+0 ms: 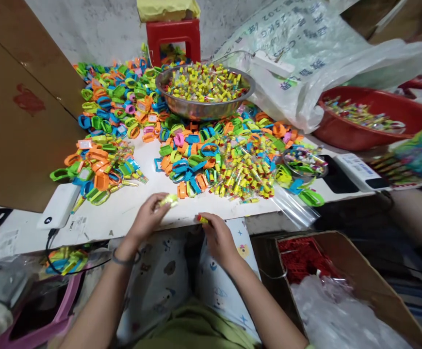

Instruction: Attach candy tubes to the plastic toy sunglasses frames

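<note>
Both of the person's hands work with fingers drawn in: the left hand [148,215] pinches a pale yellow-green piece [169,199], too blurred for me to make out, and the right hand [219,237] has a red-tipped yellow tube [202,219] between thumb and fingertips. Those two pieces are apart, near the front edge of the white bench [118,220]. With so slight a pinch, I'd say the tube could slip and drop past the edge toward the patterned cloth [229,291] below. A forearm swung right might drag the clear plastic bag [296,206] that overhangs the edge, pulling loose tubes from the heap [249,167] with it. Over on the left, a snag on the black cable [50,249] could tug the white power bank [61,206]. Any knock to the steel bowl [203,109], heaped so full, would probably spill tubes among the coloured bands [192,162].
</note>
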The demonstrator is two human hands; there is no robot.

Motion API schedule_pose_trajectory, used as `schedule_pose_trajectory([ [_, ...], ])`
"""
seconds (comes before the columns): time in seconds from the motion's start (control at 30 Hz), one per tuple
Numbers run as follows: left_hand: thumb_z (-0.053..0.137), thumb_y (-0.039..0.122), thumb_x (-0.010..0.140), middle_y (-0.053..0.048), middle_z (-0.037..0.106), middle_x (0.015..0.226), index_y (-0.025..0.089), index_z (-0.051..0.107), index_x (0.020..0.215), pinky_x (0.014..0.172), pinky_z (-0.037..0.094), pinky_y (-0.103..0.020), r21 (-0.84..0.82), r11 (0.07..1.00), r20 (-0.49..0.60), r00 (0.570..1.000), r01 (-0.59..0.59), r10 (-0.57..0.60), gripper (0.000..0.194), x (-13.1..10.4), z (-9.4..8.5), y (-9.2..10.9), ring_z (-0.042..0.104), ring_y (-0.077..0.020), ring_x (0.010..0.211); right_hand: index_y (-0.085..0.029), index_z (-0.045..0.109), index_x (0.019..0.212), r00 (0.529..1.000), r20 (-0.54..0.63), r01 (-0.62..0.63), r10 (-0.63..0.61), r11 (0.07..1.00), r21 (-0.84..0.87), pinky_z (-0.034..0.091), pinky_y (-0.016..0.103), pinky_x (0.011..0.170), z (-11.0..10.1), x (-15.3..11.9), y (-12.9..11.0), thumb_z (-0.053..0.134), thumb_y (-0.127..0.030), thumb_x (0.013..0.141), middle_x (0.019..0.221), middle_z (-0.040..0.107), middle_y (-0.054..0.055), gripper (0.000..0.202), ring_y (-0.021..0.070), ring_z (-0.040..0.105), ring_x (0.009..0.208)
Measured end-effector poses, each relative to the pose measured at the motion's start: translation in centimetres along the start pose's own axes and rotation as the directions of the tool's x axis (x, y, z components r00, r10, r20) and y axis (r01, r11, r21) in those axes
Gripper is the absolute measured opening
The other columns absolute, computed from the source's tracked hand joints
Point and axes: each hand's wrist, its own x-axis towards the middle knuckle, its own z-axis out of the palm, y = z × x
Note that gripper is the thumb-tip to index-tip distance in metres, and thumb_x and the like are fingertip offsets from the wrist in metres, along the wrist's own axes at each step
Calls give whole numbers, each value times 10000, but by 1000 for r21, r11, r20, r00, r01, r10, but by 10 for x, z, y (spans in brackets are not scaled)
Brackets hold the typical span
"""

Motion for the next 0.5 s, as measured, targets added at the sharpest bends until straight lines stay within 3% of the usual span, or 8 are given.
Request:
schedule_pose_trajectory([
  [0.1,741,343,774,-86,684,1106,201,597,1066,890,515,-356,-290,941,311,947,173,-79,355,-39,14,8,653,-227,1030,-252,536,1181,998,62,-39,29,985,170,523,317,759,7,-6,-18,373,-183,991,1004,666,55,260,185,646,892],
  [0.13,766,319,754,-76,689,1084,207,598,1083,877,520,-344,-350,912,349,933,216,-88,386,-49,17,10,657,-221,1017,-252,539,1180,996,82,-42,26,978,206,523,318,762,8,-7,-23,377,-189,991,1012,659,58,256,187,641,900],
  [0.33,871,284,629,-37,727,980,219,611,1060,778,521,-277,-652,679,225,941,338,-252,508,-68,23,23,671,-176,882,-238,567,1094,961,277,-113,17,936,333,528,320,759,15,-12,-35,382,-243,1006,904,649,48,204,194,639,860],
  [0.43,847,402,659,-35,723,958,217,621,1032,787,520,-282,-735,568,267,928,370,-258,474,-67,26,36,675,-176,868,-239,525,1135,974,222,-120,37,918,377,545,309,759,16,-19,-38,374,-254,1011,994,659,61,197,187,654,875],
  [0.5,793,461,716,-35,710,964,218,620,1025,794,519,-289,-738,566,275,929,368,-246,429,-66,28,44,672,-174,867,-238,502,1170,991,130,-66,21,933,353,555,317,778,15,-23,-40,373,-243,1008,1061,662,79,208,201,662,944],
])
